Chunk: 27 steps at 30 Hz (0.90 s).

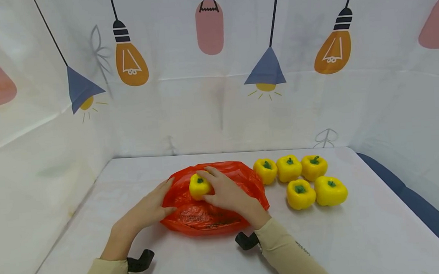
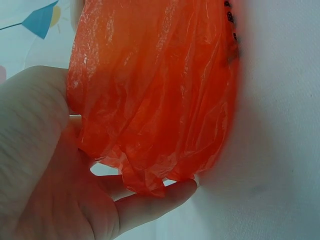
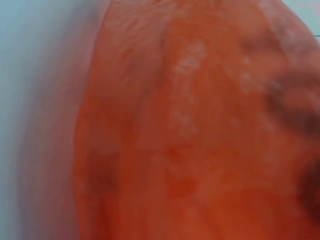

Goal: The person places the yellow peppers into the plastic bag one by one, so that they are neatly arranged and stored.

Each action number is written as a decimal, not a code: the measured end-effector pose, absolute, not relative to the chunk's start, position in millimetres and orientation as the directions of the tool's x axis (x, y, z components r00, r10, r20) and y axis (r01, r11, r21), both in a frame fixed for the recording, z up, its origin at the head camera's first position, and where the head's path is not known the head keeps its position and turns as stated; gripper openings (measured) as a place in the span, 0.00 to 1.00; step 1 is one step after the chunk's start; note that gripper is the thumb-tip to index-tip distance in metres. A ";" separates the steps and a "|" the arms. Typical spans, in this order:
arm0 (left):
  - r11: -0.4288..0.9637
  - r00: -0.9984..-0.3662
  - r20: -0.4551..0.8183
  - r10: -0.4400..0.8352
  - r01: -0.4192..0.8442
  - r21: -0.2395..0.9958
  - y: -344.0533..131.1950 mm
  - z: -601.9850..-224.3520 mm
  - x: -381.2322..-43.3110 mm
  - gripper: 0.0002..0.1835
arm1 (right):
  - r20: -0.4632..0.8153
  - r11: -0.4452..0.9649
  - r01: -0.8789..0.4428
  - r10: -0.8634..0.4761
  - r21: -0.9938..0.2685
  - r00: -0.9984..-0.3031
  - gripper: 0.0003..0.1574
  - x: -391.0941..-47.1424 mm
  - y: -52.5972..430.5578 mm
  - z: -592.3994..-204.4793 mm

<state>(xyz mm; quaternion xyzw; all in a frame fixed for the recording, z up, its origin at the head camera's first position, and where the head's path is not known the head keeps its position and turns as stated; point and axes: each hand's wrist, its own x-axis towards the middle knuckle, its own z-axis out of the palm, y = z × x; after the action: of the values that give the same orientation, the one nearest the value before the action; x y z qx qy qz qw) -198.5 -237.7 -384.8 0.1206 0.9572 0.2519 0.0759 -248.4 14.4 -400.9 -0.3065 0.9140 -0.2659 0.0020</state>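
A crumpled red plastic bag (image 1: 213,219) lies on the table in the head view, with dark print on its near side. At its left end my left hand (image 1: 146,206) holds the plastic, thumb and fingers spread around the edge; the left wrist view shows the fingers along the bag's (image 2: 150,100) folds. Over the bag my right hand (image 1: 228,191) grips a yellow bell pepper (image 1: 198,187) between thumb and fingers, its green stem facing up. Blurred red plastic (image 3: 200,125) fills most of the right wrist view, where the hand and pepper are hidden.
Several yellow bell peppers (image 1: 300,194) stand in two rows on the white table (image 1: 197,264), just right of the bag. White printed sheeting (image 1: 188,113) hangs behind and beside the table. A dark blue object (image 1: 408,196) shows beyond the right edge.
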 end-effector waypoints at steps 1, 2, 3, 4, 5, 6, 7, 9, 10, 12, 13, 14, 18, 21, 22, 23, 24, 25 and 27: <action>0.844 -0.959 -0.082 0.270 0.195 0.500 -237.7 -385.1 -198.5 0.46 | 0.162 0.673 -0.561 -0.561 -0.482 -0.812 0.43 -248.2 14.8 -400.4; 0.844 -0.959 -0.078 0.272 0.199 0.499 -238.0 -385.8 -198.8 0.46 | 0.166 0.673 -0.563 -0.561 -0.479 -0.811 0.43 -247.8 15.2 -399.7; 0.843 -0.959 -0.077 0.272 0.199 0.500 -238.1 -386.3 -199.0 0.46 | 0.172 0.671 -0.568 -0.562 -0.476 -0.809 0.43 -247.5 15.6 -399.1; 0.843 -0.959 -0.075 0.273 0.201 0.499 -238.2 -386.9 -199.2 0.46 | 0.176 0.671 -0.571 -0.563 -0.473 -0.807 0.43 -247.4 16.0 -398.6; 0.844 -0.960 -0.076 0.271 0.199 0.498 -238.3 -387.7 -199.6 0.46 | 0.178 0.670 -0.574 -0.565 -0.470 -0.806 0.43 -247.1 16.4 -398.2; 0.844 -0.959 -0.076 0.273 0.200 0.498 -238.5 -388.5 -199.9 0.46 | 0.178 0.669 -0.575 -0.567 -0.470 -0.804 0.43 -246.9 17.0 -397.8; 0.844 -0.959 -0.076 0.274 0.202 0.497 -238.6 -388.9 -200.0 0.46 | 0.175 0.669 -0.573 -0.567 -0.474 -0.805 0.43 -246.5 17.9 -397.1; 0.841 -0.959 -0.083 0.272 0.195 0.505 -238.5 -389.8 -200.0 0.46 | 0.170 0.667 -0.571 -0.567 -0.479 -0.806 0.44 -246.0 20.0 -395.4; 0.839 -0.959 -0.085 0.271 0.192 0.509 -238.5 -390.2 -199.9 0.46 | 0.167 0.668 -0.567 -0.566 -0.482 -0.808 0.44 -245.6 21.5 -394.3; 0.836 -0.959 -0.088 0.270 0.188 0.515 -238.7 -390.5 -199.6 0.46 | 0.158 0.670 -0.559 -0.562 -0.489 -0.812 0.44 -244.8 25.2 -391.3; 0.835 -0.959 -0.090 0.268 0.185 0.518 -238.8 -390.5 -199.5 0.46 | 0.155 0.674 -0.556 -0.559 -0.488 -0.814 0.44 -244.4 27.6 -389.8; 0.835 -0.960 -0.092 0.264 0.179 0.521 -238.8 -390.7 -199.4 0.46 | 0.156 0.675 -0.556 -0.559 -0.485 -0.814 0.44 -244.3 30.2 -388.5; 0.838 -0.961 -0.090 0.263 0.181 0.515 -239.0 -390.4 -199.6 0.47 | 0.137 0.694 -0.551 -0.558 -0.463 -0.818 0.44 -242.6 42.3 -382.8; 0.839 -0.961 -0.087 0.263 0.183 0.513 -239.1 -390.6 -199.9 0.47 | 0.128 0.705 -0.547 -0.556 -0.451 -0.822 0.43 -240.8 52.8 -377.9; 0.841 -0.961 -0.088 0.261 0.182 0.510 -239.0 -390.5 -200.0 0.47 | 0.128 0.708 -0.545 -0.553 -0.449 -0.823 0.44 -240.1 56.1 -376.3; 0.843 -0.962 -0.089 0.259 0.180 0.507 -239.0 -390.4 -200.0 0.47 | 0.132 0.708 -0.546 -0.552 -0.447 -0.823 0.43 -239.6 59.7 -374.6; 0.844 -0.962 -0.090 0.258 0.179 0.506 -238.9 -390.4 -200.0 0.47 | 0.137 0.710 -0.545 -0.547 -0.446 -0.826 0.43 -239.0 63.3 -372.9; 0.845 -0.962 -0.092 0.256 0.177 0.504 -238.8 -390.2 -199.9 0.47 | 0.143 0.710 -0.543 -0.543 -0.448 -0.827 0.43 -238.5 67.0 -371.3; 0.849 -0.963 -0.097 0.252 0.172 0.500 -238.3 -389.8 -199.6 0.47 | 0.143 0.717 -0.531 -0.529 -0.451 -0.836 0.43 -236.7 74.3 -367.7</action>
<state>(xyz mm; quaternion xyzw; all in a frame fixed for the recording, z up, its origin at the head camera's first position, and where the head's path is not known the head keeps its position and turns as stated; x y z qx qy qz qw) -199.6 -238.3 -389.8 0.1108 0.9581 0.2516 0.0797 -236.7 74.3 -367.7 -0.2862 0.9266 -0.2437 -0.0020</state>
